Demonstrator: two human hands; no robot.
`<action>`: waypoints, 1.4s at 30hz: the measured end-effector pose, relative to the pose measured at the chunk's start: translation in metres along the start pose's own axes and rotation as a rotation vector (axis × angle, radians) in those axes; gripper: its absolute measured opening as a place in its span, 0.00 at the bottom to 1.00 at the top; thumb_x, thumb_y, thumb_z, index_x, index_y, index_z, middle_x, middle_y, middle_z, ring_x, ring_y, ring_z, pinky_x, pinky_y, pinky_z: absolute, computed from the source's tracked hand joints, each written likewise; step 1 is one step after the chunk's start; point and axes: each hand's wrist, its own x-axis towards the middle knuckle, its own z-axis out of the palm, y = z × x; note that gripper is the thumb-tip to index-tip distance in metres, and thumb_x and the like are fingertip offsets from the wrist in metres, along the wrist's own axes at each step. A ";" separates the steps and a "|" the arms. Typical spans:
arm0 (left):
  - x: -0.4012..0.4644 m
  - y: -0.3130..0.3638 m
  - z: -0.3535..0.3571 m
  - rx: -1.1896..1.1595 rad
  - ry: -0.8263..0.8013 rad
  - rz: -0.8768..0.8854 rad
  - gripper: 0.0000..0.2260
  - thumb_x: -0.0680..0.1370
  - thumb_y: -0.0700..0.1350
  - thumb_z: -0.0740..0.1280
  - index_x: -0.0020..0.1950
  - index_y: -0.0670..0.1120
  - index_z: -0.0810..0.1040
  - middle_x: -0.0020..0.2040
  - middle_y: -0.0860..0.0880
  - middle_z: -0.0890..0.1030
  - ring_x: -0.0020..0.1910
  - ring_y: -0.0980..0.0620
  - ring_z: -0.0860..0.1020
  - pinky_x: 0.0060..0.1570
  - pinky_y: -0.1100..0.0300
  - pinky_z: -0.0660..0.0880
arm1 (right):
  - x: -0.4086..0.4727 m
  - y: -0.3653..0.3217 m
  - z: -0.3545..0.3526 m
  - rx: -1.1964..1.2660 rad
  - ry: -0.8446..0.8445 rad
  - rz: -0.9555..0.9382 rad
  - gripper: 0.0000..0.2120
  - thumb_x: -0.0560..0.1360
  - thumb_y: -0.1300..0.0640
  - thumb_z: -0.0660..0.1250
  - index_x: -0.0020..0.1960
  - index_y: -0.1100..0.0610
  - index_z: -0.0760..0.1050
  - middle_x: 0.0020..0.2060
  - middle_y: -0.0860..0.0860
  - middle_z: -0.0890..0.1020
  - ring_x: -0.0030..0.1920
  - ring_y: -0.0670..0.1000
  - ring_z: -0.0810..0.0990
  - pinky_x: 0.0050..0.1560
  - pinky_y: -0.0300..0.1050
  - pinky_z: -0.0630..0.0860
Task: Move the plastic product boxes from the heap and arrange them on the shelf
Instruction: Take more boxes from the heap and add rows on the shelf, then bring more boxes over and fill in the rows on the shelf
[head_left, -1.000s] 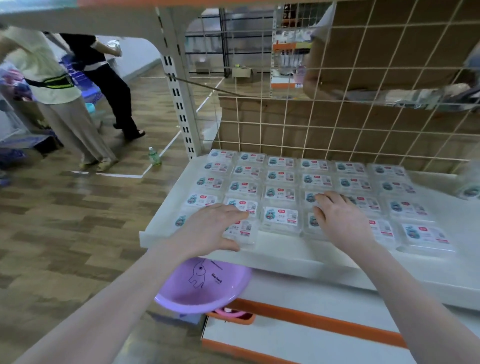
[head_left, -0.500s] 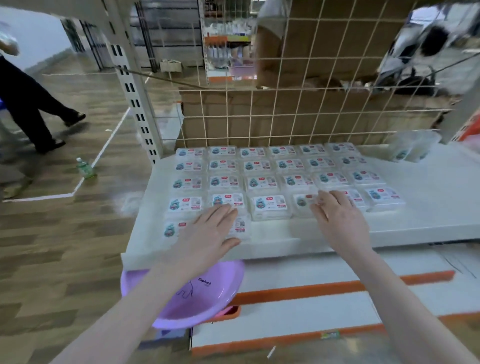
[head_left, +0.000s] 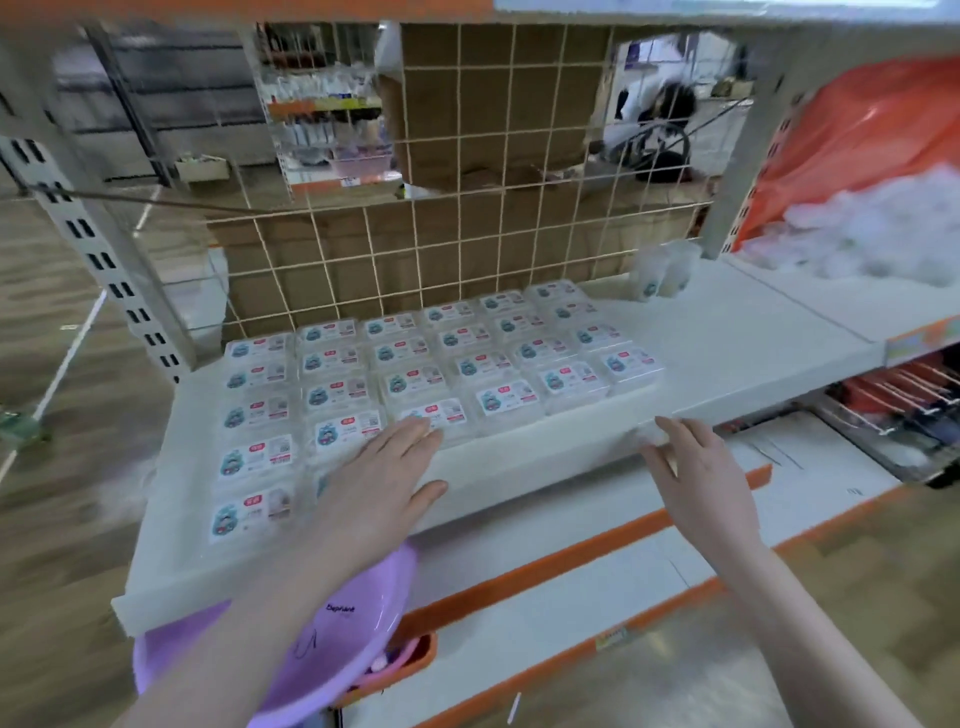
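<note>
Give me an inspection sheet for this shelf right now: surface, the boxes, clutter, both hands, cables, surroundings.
Surface: white shelf, right part bare, wire grid behind.
Job's things: plastic product boxes lie flat in tidy rows on the shelf's left part; two more boxes stand apart at the back right.
Clutter: purple basin below the shelf edge.
Grippers: left hand flat on the front boxes; right hand open at the shelf's front edge, holding nothing.
Cables: a thin dark line crosses behind the grid; kind unclear.
Surroundings: orange bag with white heap on the right; cardboard behind.
</note>
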 end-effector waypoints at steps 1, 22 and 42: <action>0.010 0.011 -0.001 -0.004 0.013 0.007 0.26 0.81 0.57 0.54 0.77 0.51 0.54 0.77 0.54 0.53 0.76 0.56 0.50 0.71 0.64 0.45 | 0.001 0.009 -0.005 0.000 0.016 0.020 0.20 0.78 0.53 0.61 0.67 0.61 0.70 0.62 0.58 0.74 0.62 0.59 0.71 0.58 0.52 0.69; 0.273 0.394 0.053 -0.148 0.081 0.197 0.27 0.77 0.55 0.63 0.75 0.50 0.61 0.73 0.52 0.63 0.71 0.52 0.61 0.67 0.62 0.57 | 0.076 0.340 -0.171 -0.080 0.219 0.162 0.18 0.78 0.52 0.63 0.64 0.60 0.72 0.59 0.55 0.76 0.60 0.56 0.73 0.53 0.48 0.71; 0.546 0.532 0.097 -0.192 0.133 0.274 0.27 0.77 0.54 0.64 0.74 0.48 0.63 0.72 0.50 0.66 0.71 0.50 0.62 0.67 0.60 0.57 | 0.294 0.523 -0.201 -0.124 0.234 0.206 0.21 0.80 0.50 0.58 0.68 0.60 0.67 0.61 0.56 0.74 0.61 0.56 0.71 0.59 0.46 0.66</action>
